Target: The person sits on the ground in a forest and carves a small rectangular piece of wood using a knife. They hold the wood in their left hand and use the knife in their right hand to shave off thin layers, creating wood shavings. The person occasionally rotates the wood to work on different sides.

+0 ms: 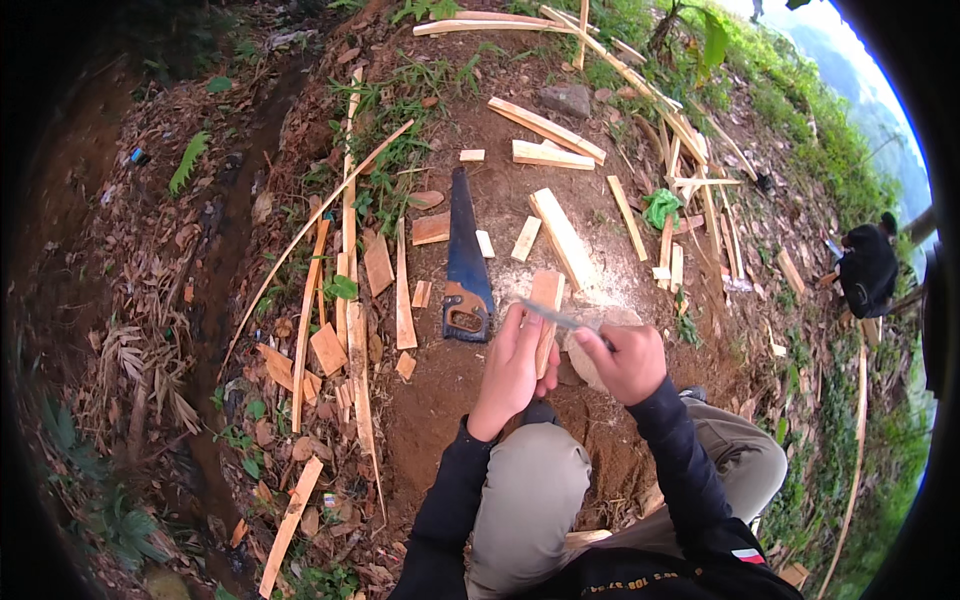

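My left hand (510, 375) is closed around a short, flat wooden block (547, 289), which stands tilted up from the fingers. In my right hand (627, 362) is a knife (556, 316) with a narrow grey blade, its handle hidden in the closed fingers. The blade lies across the block's face, its tip close to my left fingers. Just beyond the hands, a pale round stone or stump (590, 350) is partly covered by my right hand. A handsaw (466, 262) with a dark blue blade and brown handle lies on the soil to the left.
A thick wooden piece (562, 238) lies ahead amid pale sawdust. Long wooden strips (352, 250) and offcuts cover the left ground; more sticks (690, 140) pile up at far right. A green plastic bag (661, 208) rests there. A black shape (868, 265), unclear, is at the right edge.
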{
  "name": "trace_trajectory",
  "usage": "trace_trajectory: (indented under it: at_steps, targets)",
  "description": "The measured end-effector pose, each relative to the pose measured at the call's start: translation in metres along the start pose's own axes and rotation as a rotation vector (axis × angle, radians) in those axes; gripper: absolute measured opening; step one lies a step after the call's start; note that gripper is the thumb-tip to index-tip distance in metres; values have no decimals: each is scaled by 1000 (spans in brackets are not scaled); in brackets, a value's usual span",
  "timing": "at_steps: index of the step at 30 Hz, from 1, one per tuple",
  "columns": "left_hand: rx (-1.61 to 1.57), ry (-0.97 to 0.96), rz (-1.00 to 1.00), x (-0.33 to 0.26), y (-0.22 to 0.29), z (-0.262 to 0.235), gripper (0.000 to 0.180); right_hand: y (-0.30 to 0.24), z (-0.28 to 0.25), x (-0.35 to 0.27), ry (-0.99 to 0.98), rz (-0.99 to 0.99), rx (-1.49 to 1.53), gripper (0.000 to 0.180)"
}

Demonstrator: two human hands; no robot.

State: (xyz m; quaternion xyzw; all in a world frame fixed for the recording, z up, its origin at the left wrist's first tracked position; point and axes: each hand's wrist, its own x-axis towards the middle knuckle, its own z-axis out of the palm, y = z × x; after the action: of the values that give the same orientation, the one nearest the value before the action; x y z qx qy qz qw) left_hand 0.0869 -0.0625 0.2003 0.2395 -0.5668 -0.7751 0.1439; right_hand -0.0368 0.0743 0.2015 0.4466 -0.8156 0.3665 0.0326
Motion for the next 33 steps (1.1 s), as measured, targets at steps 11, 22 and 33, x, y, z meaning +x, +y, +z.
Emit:
trace_trajectory:
  at_steps: [11, 22, 33]
  targets:
    - [-230, 50, 82, -47, -23, 10, 33, -31, -13, -29, 58, -246, -192, 55]
    - [-256, 32, 36, -62, -9, 36, 33, -27, -44, -32, 92, -289, -298, 60]
    - [-432, -20, -112, -61, -38, 46, 38, 71, -38, 17, 235, 236, -512, 67]
